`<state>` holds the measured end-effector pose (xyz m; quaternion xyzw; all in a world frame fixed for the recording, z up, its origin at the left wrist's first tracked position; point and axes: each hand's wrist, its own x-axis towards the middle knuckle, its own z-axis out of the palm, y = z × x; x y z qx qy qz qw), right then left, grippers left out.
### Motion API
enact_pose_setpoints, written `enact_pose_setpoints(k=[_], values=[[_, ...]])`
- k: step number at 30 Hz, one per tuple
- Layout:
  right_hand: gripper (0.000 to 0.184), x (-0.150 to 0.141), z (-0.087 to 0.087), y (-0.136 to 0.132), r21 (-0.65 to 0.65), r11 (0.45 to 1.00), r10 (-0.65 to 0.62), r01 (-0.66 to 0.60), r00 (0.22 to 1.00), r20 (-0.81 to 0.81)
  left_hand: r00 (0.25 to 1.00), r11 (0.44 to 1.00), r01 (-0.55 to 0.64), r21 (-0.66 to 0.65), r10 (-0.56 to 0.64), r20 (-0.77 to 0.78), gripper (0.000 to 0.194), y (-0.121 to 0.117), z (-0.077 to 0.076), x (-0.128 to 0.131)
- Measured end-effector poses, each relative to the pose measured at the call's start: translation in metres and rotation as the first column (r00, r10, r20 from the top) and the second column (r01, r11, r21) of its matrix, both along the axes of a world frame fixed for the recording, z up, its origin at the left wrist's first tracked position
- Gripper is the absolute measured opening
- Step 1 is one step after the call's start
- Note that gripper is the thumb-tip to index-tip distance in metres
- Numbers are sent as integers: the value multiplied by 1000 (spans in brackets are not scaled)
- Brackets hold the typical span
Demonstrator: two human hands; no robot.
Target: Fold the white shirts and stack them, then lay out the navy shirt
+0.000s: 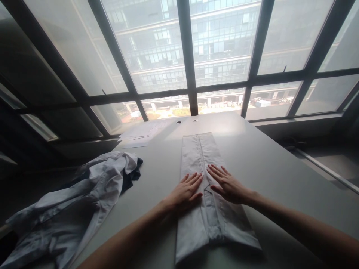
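A white garment, probably a shirt (193,224), lies on the table folded into a long narrow strip. Its two sides meet near a seam down the middle. My left hand (186,190) rests flat on the left half, fingers stretched out toward the far end. On the right half, my right hand (226,185) lies flat too, its fingers extended and pointing up and left. Both palms press on the cloth and neither grips it. Part of the cloth under the hands is hidden.
A crumpled heap of white and dark blue clothes (98,186) hangs over the table's left edge. Sheets of paper (137,134) lie at the far left of the white table (269,179). Large windows (221,48) stand behind it. A pale bar (325,168) shows beyond the right edge.
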<state>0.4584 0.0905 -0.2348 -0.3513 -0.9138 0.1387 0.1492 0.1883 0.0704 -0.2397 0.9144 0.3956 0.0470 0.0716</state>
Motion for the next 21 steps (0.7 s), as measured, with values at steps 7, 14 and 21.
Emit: enact_pose_setpoints(k=[7, 14, 21], values=[[76, -21, -17, 13, -61, 994, 92, -89, 994, 61, 999, 998, 26, -56, -23, 44, 69, 3, 3, -6], [64, -24, 7, 61, 46, 968, -248, 248, 969, -8, 922, 940, -337, 60, 316, 224, 56, 76, 17, 6], [68, -44, -17, 104, 17, 949, -311, 314, 931, 192, 919, 919, -391, 56, 394, -35, 71, 113, -11, 20]])
